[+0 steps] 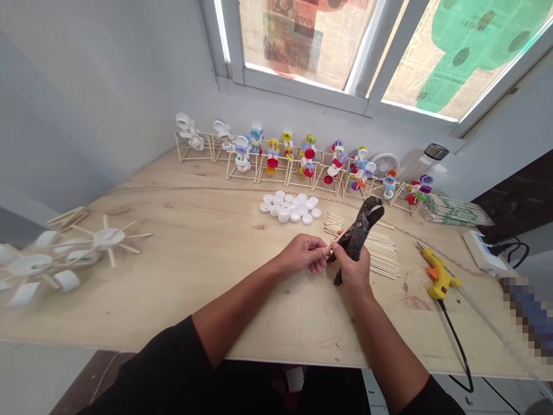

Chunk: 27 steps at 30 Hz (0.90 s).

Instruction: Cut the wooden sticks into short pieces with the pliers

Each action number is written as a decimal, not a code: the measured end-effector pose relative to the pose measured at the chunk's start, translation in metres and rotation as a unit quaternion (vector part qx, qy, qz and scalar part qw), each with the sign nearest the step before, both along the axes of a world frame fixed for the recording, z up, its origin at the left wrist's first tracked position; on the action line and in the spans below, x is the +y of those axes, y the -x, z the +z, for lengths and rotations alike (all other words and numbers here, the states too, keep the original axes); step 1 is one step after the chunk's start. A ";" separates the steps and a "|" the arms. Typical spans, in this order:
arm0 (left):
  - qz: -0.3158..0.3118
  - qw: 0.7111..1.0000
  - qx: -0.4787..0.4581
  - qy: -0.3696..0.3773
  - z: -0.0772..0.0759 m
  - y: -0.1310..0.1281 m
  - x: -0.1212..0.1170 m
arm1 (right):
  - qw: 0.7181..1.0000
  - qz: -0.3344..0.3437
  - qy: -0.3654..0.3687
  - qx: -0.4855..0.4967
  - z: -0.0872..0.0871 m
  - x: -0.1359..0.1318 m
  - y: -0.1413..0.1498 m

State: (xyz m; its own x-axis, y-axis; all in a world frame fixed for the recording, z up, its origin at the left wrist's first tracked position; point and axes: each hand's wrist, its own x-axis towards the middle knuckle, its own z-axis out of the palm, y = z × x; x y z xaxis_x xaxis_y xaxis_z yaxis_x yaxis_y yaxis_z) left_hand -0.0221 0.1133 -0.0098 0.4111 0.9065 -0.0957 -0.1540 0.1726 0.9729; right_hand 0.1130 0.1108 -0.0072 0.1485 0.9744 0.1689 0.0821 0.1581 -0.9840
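Observation:
My right hand (355, 271) is wrapped round a black hand cutter (358, 235), its curved jaws pointing up and away from me. The fingertips of my left hand (306, 253) pinch a thin wooden stick (337, 237). The stick slants up to the right, and my right thumb meets it beside the cutter. Under and behind the cutter lies a pile of loose wooden sticks (382, 253) on the table. White bottle caps (290, 207) are heaped just beyond my left hand.
Small stick frames with coloured cap wheels (309, 164) line the wall. At left are white spoked wheels (109, 237). A yellow glue gun (440, 272), its cord hanging over the table edge, a power strip (484, 252), packaged sticks (458, 210) and a small fan (384, 166) are at right.

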 end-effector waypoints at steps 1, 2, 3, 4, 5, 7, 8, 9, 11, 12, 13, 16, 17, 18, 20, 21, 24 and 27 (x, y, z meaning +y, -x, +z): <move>0.001 1.000 0.002 -0.001 0.001 0.001 0.000 | 1.000 0.000 0.000 0.003 0.001 0.000 0.000; 0.002 1.000 0.004 -0.002 0.002 0.002 0.001 | 1.000 0.000 -0.001 0.005 0.001 0.001 -0.001; 0.004 1.000 0.007 -0.004 0.002 0.003 0.001 | 1.000 0.000 -0.002 0.008 0.002 0.001 -0.001; 0.007 1.000 0.011 -0.005 0.003 0.005 0.002 | 1.000 0.001 -0.002 0.010 0.003 0.001 -0.002; 0.011 1.000 0.015 -0.008 0.004 0.006 0.002 | 1.000 0.003 -0.003 0.012 0.005 0.001 -0.003; 0.016 0.999 0.028 -0.016 0.005 0.009 0.003 | 1.000 0.010 -0.002 0.014 0.007 0.000 -0.004; 0.019 0.999 0.035 -0.023 0.006 0.010 0.004 | 1.000 0.015 -0.002 0.015 0.008 -0.001 -0.004; 0.021 0.998 0.044 -0.030 0.007 0.011 0.004 | 1.000 0.020 -0.003 0.016 0.008 -0.002 -0.005; 0.026 0.997 0.063 -0.047 0.009 0.013 0.005 | 0.999 0.032 -0.004 0.018 0.009 -0.003 -0.005; 0.030 0.995 0.073 -0.056 0.010 0.014 0.005 | 0.999 0.038 -0.004 0.020 0.010 -0.003 -0.004; 0.035 0.994 0.082 -0.065 0.011 0.015 0.005 | 0.999 0.041 -0.003 0.022 0.011 -0.003 -0.004; 0.054 0.989 0.104 -0.087 0.015 0.015 0.003 | 0.998 0.046 0.004 0.029 0.017 -0.007 -0.004; 0.060 0.988 0.109 -0.093 0.017 0.015 0.002 | 0.998 0.049 0.008 0.031 0.020 -0.009 -0.004; 0.065 0.987 0.112 -0.099 0.020 0.015 0.001 | 0.998 0.054 0.012 0.031 0.024 -0.013 -0.006; 0.070 0.985 0.114 -0.109 0.027 0.015 -0.004 | 0.997 0.071 0.022 0.029 0.033 -0.025 -0.010; 0.071 0.984 0.115 -0.115 0.032 0.016 -0.008 | 0.996 0.079 0.030 0.027 0.037 -0.032 -0.012; 0.066 0.981 0.128 -0.134 0.047 0.018 -0.023 | 0.992 0.101 0.071 0.020 0.044 -0.058 -0.023; 0.062 0.976 0.147 -0.151 0.061 0.021 -0.045 | 0.985 0.129 0.114 -0.001 0.044 -0.084 -0.034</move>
